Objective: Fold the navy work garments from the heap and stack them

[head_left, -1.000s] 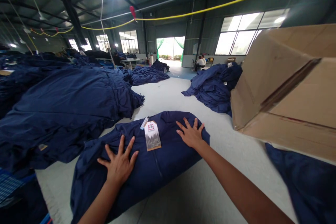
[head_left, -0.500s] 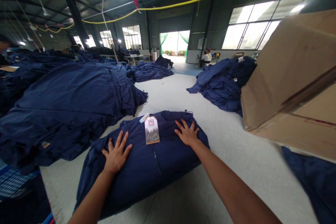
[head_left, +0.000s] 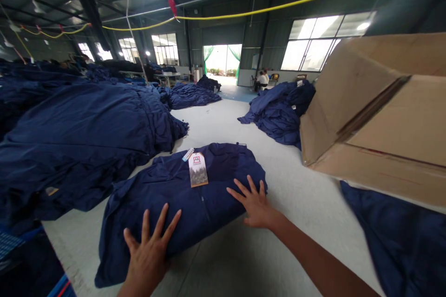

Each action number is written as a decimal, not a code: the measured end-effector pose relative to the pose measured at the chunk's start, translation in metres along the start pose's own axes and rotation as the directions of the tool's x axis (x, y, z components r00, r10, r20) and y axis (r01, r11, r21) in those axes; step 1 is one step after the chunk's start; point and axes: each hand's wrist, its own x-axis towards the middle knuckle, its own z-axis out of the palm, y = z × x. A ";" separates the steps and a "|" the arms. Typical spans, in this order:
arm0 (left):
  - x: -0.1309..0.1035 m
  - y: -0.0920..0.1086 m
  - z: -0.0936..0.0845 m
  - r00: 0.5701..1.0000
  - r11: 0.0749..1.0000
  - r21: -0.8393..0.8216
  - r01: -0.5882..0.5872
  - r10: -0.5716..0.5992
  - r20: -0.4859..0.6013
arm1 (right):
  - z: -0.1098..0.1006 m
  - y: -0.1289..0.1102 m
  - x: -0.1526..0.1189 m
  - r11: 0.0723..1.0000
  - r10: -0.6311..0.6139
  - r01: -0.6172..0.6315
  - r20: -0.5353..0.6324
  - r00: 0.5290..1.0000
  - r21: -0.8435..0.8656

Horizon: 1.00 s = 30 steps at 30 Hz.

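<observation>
A folded navy jacket [head_left: 174, 209] lies on the pale table [head_left: 278, 250] before me, with a short zip down its middle. A printed hang tag [head_left: 198, 170] with a tree picture rests on its upper part, beside a smaller white tag [head_left: 188, 154]. My left hand [head_left: 150, 246] is spread on the jacket's near left part, palm down. On the near right edge lies my right hand [head_left: 253, 202], its fingers apart and stretched over the cloth. Neither hand grips anything.
A big heap of navy garments [head_left: 83, 134] covers the table's left. Another navy pile [head_left: 278, 109] sits at the back right, next to a large cardboard box [head_left: 376, 116]. More navy cloth [head_left: 400, 236] lies at the right edge. A person [head_left: 261, 80] sits far off near the doorway.
Both hands have slid toward me over the jacket, down from its upper part to its near side. The jacket's near edge looks flatter and farther from me. The view has turned slightly right.
</observation>
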 end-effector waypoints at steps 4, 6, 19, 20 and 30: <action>0.001 0.002 0.001 0.998 1.000 0.022 0.000 0.001 -0.069 | 0.024 0.014 0.003 0.984 0.072 -0.102 -0.199 0.977 -0.143; 0.010 0.004 -0.006 0.995 0.999 0.032 -0.004 0.007 -0.102 | 0.018 0.021 0.015 0.983 0.097 -0.130 -0.234 0.967 -0.131; 0.031 0.011 0.008 0.996 0.998 0.006 -0.061 0.061 -0.066 | 0.053 0.039 0.042 0.967 0.219 -0.245 -0.255 0.942 -0.075; 0.029 0.010 0.008 0.997 1.000 0.007 -0.028 0.028 -0.072 | 0.051 0.041 0.042 0.966 0.225 -0.250 -0.254 0.941 -0.071; 0.043 -0.003 -0.042 0.985 0.988 -0.078 0.131 -0.121 0.127 | -0.008 0.031 0.040 0.955 0.270 -0.252 -0.104 0.957 0.158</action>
